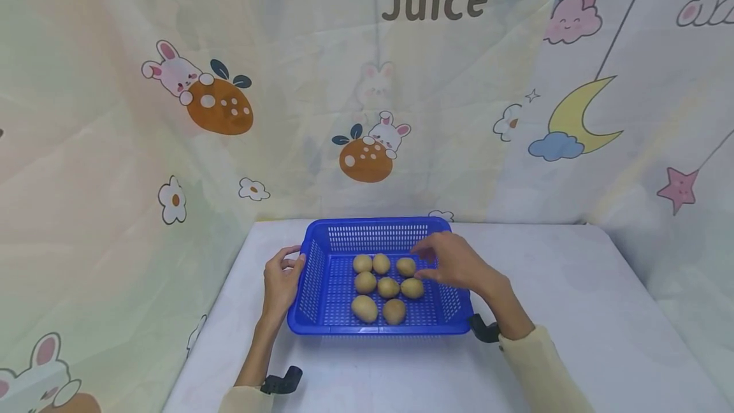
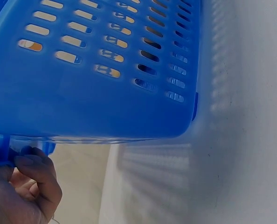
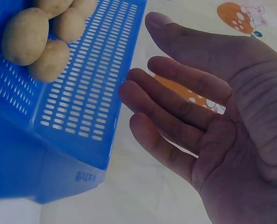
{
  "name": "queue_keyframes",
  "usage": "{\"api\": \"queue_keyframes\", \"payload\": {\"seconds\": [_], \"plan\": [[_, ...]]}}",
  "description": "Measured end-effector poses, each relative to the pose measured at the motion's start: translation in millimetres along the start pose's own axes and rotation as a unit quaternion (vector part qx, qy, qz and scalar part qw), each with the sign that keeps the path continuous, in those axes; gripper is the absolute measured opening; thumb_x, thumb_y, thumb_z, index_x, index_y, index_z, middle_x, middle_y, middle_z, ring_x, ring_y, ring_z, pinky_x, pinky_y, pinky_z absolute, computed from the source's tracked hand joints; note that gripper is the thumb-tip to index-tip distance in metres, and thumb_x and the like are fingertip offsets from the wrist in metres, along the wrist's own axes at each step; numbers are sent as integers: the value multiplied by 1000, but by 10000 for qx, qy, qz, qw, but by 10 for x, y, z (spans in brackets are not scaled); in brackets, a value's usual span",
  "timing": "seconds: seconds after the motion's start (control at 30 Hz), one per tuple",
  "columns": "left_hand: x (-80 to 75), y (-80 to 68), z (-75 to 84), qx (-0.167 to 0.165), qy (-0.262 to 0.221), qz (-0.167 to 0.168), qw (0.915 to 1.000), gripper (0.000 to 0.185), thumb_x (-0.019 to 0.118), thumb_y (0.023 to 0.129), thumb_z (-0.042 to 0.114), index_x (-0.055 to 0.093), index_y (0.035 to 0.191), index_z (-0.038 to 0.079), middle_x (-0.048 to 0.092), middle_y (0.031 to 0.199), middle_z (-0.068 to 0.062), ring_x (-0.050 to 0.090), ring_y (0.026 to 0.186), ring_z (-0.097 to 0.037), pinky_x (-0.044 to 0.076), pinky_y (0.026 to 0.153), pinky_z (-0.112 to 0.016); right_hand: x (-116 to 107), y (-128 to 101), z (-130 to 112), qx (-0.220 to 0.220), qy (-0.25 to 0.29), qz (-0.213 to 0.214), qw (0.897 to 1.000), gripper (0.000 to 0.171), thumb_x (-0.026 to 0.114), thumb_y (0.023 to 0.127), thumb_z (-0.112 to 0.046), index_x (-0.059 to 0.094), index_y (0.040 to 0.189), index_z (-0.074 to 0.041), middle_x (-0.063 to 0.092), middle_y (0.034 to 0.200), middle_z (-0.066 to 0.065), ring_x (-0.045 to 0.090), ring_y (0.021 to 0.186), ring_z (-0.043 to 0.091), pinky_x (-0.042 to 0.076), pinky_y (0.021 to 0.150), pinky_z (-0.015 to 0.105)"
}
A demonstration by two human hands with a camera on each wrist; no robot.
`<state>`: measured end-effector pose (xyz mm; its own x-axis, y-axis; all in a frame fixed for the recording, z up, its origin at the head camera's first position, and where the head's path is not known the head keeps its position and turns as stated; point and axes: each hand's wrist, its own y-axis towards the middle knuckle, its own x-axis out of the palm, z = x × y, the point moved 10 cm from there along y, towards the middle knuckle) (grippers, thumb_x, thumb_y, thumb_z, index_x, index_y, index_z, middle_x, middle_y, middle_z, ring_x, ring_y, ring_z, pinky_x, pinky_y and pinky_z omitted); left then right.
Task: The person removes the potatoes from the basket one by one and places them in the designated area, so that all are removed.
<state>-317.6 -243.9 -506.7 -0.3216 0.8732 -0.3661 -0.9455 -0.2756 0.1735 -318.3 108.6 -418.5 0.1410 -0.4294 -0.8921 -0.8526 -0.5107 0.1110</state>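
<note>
A blue plastic basket with slotted walls stands on the table in the head view. Several potatoes lie loosely grouped on its floor. My left hand grips the rim at the basket's left side; in the left wrist view its fingers curl under the rim. Over the basket's right part hovers my right hand, close to the rightmost potatoes. In the right wrist view its fingers are spread and slightly bent, with nothing in them.
A white-covered table extends on both sides of the basket. Behind it hangs a cloth backdrop printed with rabbits and oranges. Each wrist wears a black mount.
</note>
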Motion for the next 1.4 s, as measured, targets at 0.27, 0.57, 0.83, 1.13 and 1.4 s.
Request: {"api": "queue_keyframes", "payload": {"seconds": [0.27,0.57,0.83,1.13,1.4], "plan": [[0,0,-13,-56,39,21,10000,32,66,110,19,70,137,2,76,91,-23,71,63,-15,53,59,-21,-4,111,-55,-246,2,-11,9997,38,95,85,-16,82,120,-9,84,109,6,78,96,22,65,87,41],[9,11,21,-6,-58,26,10000,32,68,109,17,71,136,1,76,89,-24,71,62,-15,54,58,-21,17,240,-56,-276,35,-205,9994,40,96,84,-16,82,119,-6,84,109,8,80,99,27,66,87,40],[-6,7,-25,-46,-6,85,10000,31,68,109,18,71,136,2,76,90,-24,72,63,-16,54,59,-21,122,314,-2,-174,-33,-382,9991,40,97,82,-14,82,117,-1,84,108,14,79,94,24,66,85,38],[-4,10,-2,-94,69,90,9999,32,68,109,20,71,136,3,76,91,-23,68,62,-15,53,59,-20,195,327,35,-188,51,-467,9987,42,102,75,-16,82,108,2,81,89,9,67,77,15,62,74,33],[-6,8,-6,-141,97,86,9998,33,68,110,20,70,137,3,76,93,-24,69,63,-15,54,60,-20,256,297,80,-63,183,-568,9982,41,102,73,-13,79,103,4,76,84,8,58,75,15,55,69,30]]}}
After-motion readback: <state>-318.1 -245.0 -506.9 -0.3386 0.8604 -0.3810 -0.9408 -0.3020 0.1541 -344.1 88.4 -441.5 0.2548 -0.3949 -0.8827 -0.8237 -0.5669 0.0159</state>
